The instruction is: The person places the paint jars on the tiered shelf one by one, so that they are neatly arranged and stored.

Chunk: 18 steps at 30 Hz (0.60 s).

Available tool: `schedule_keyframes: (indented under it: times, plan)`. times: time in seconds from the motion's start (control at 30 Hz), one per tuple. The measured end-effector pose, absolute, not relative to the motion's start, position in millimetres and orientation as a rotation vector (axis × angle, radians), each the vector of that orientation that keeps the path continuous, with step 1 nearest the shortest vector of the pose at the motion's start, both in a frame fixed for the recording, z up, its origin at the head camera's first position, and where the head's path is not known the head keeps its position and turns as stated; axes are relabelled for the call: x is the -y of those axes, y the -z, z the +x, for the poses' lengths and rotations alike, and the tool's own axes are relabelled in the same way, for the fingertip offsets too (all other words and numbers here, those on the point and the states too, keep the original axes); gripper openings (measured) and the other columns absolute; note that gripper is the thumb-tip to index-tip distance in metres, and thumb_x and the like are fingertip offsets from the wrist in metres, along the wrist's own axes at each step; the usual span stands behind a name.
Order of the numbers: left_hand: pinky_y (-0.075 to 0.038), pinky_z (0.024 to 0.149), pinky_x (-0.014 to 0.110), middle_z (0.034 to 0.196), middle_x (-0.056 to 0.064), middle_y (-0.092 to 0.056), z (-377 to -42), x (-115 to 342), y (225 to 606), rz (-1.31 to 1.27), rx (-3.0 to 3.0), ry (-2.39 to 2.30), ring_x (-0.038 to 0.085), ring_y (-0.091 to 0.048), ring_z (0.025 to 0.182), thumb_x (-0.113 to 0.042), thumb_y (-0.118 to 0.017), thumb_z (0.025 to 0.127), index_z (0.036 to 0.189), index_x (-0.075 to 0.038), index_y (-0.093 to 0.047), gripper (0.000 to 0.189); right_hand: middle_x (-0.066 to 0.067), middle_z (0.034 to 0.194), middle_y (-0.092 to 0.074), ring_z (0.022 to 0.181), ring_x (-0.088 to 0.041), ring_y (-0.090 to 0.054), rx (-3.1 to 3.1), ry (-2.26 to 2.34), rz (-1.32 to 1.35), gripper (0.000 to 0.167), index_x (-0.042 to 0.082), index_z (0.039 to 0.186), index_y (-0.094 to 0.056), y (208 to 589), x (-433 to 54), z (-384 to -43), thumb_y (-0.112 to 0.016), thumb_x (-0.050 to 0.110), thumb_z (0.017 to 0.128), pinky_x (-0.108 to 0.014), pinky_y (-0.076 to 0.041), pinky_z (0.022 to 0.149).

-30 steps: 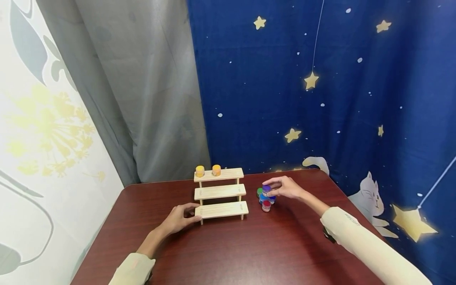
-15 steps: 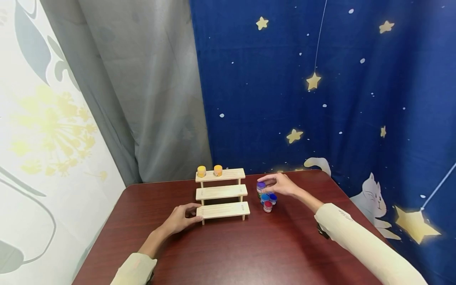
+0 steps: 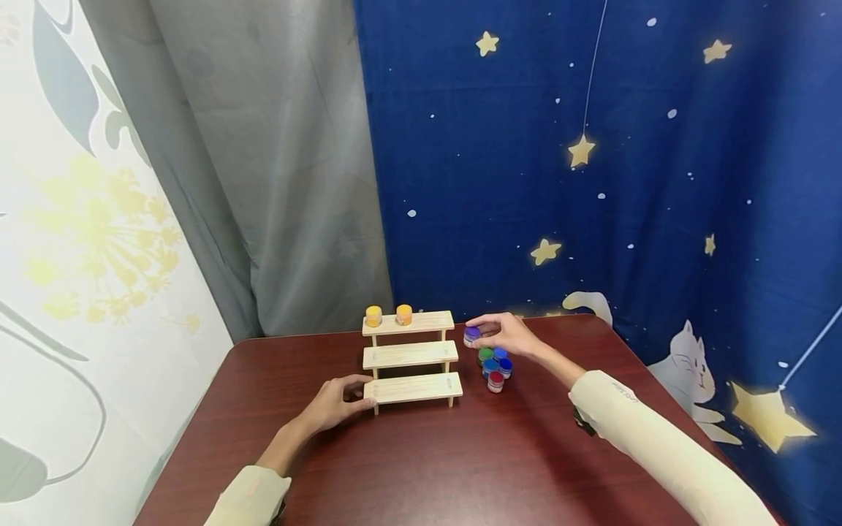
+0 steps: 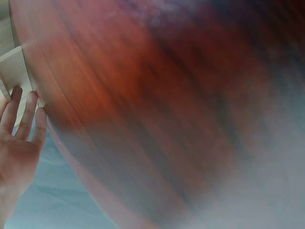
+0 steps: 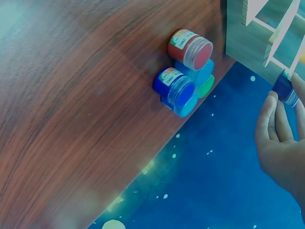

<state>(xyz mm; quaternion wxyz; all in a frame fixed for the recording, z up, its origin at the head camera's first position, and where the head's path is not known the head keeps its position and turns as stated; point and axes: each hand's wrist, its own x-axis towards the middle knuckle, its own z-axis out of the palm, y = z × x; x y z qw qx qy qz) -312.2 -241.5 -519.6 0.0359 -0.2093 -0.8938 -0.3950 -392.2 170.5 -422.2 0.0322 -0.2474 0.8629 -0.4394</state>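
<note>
Purple jar [image 3: 471, 336] is gripped between the thumb and fingers of the right hand [image 3: 506, 336], just to the right of the upper 2 tiers of a wooden rack [image 3: 408, 353]. In the right wrist view, it is seen against the starry curtain, near the rack and apart from the other jars.

Just to the near right of it, 5 jars are grouped closely on the table: a green jar [image 3: 485, 356] at the far left, 3 blue jars [image 3: 490, 367] in the middle and to the right, and a red jar [image 3: 495, 382] nearest.

By the left hand [image 3: 332, 404], the left end of the lowest of the rack's 3 tiers is held, with the fingers placed at the far side and the thumb at the near side. On the top tier, a yellow jar [image 3: 373, 316] is set at the left end, and an orange jar [image 3: 404, 315] is set upright to its right, a gap being left between them.

Both hands are reached over a dark red-brown table [image 3: 421, 467] from pale sleeves [image 3: 647, 435]. Beyond it are hung a gray curtain [image 3: 289, 183] and, to the right, a blue starry curtain [image 3: 460, 161].
</note>
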Motion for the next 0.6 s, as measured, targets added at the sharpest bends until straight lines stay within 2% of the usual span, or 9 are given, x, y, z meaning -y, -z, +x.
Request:
schedule_keyframes:
  times: [0.13, 0.43, 0.6]
  plan:
    - [-0.057, 0.084, 0.04, 0.106, 0.0, -0.074, -311.4, 241.6, 519.5, -0.635, 2.751, 1.217, 0.021, -0.07, 0.097, -0.032, -0.084, 0.09, 0.13, -0.012, -0.07, 0.047, -0.019, 0.118, -0.074, 0.111, -0.034, -0.072, -2.674, 1.385, -0.78, 0.047, 0.002, 0.132, -0.069, 419.3, -164.3, -392.3, -0.084, 0.016, 0.09, -0.041, -0.06, 0.087]
    - [-0.056, 0.082, 0.039, 0.106, -0.001, -0.074, -311.7, 242.3, 520.4, -0.623, 2.758, 1.22, 0.019, -0.07, 0.097, -0.034, -0.084, 0.089, 0.129, -0.014, -0.071, 0.047, -0.016, 0.119, -0.075, 0.109, -0.029, -0.073, -2.726, 1.412, -0.736, 0.047, 0.009, 0.132, -0.071, 413.1, -149.0, -399.6, -0.085, 0.02, 0.089, -0.036, -0.061, 0.081]
    - [-0.056, 0.083, 0.039, 0.108, 0.0, -0.074, -312.7, 242.4, 521.7, -0.626, 2.761, 1.218, 0.02, -0.07, 0.098, -0.034, -0.084, 0.09, 0.13, -0.014, -0.07, 0.047, -0.017, 0.121, -0.074, 0.109, -0.028, -0.073, -2.74, 1.427, -0.728, 0.047, 0.01, 0.132, -0.072, 411.2, -138.7, -403.1, -0.086, 0.018, 0.088, -0.038, -0.061, 0.078]
